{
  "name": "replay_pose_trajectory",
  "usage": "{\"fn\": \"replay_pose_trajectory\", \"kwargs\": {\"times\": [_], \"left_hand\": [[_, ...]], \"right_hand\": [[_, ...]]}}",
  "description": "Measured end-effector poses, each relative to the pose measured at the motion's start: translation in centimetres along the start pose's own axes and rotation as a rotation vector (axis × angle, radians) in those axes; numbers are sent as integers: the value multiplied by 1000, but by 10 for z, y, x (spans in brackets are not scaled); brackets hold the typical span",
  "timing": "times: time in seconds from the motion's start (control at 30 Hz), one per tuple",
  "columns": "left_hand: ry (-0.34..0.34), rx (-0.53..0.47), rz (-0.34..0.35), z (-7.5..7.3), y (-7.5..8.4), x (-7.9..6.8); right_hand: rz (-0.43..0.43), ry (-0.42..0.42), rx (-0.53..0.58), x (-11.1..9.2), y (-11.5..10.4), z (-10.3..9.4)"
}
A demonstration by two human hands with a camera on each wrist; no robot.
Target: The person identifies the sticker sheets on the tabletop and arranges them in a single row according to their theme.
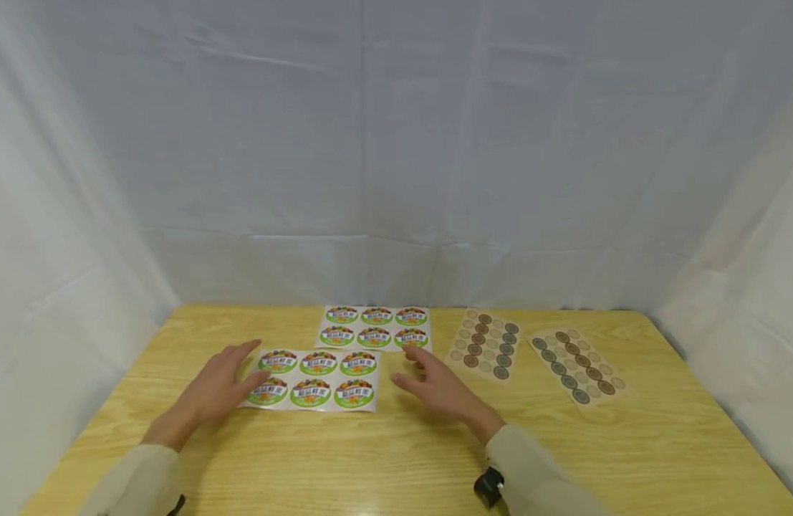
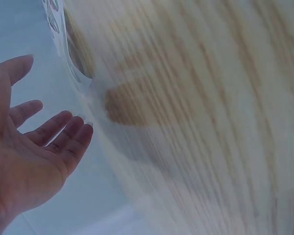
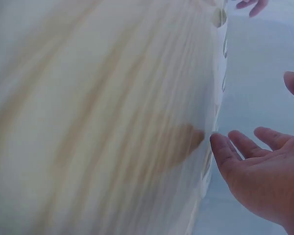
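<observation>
A sheet of oval fruit stickers (image 1: 310, 393), green and white with a colourful fruit top, lies flat on the wooden table (image 1: 344, 459). Over its left edge hovers my left hand (image 1: 218, 387), fingers loosely spread; the left wrist view shows the same hand (image 2: 44, 152) holding nothing, with the lifted, curved edge of a sheet (image 2: 71, 61) beyond its fingertips. To the right of that sheet is my right hand (image 1: 443, 388), its fingers relaxed and nothing held. In the right wrist view, this hand (image 3: 264, 171) has gently bent fingers close to the tabletop.
Behind the near sheet lies a second fruit sticker sheet (image 1: 374, 337). Two sheets of small round brown and grey stickers, one upright-leaning (image 1: 493, 344) and one slanted (image 1: 577, 365), lie at the right. White cloth (image 1: 396, 143) hangs behind the table and at both sides.
</observation>
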State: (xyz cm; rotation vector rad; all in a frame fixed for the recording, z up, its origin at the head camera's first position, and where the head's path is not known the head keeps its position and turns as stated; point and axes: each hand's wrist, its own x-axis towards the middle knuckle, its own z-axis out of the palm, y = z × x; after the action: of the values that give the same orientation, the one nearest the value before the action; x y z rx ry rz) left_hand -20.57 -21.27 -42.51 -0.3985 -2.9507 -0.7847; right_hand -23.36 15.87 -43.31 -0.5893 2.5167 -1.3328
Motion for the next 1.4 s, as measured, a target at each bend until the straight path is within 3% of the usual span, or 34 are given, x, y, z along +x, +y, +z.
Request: {"fn": "replay_pose_trajectory", "kwargs": {"times": [0.6,0.97,1.4], "left_hand": [[-28,11,-57,7,-7,19],[-37,-1,-128,13,-17,26],[-86,-26,-148,12,-18,28]], "right_hand": [[90,-6,5,33,-16,25],[155,52,-132,43,-30,40],[200,88,-257,44,-34,48]]}}
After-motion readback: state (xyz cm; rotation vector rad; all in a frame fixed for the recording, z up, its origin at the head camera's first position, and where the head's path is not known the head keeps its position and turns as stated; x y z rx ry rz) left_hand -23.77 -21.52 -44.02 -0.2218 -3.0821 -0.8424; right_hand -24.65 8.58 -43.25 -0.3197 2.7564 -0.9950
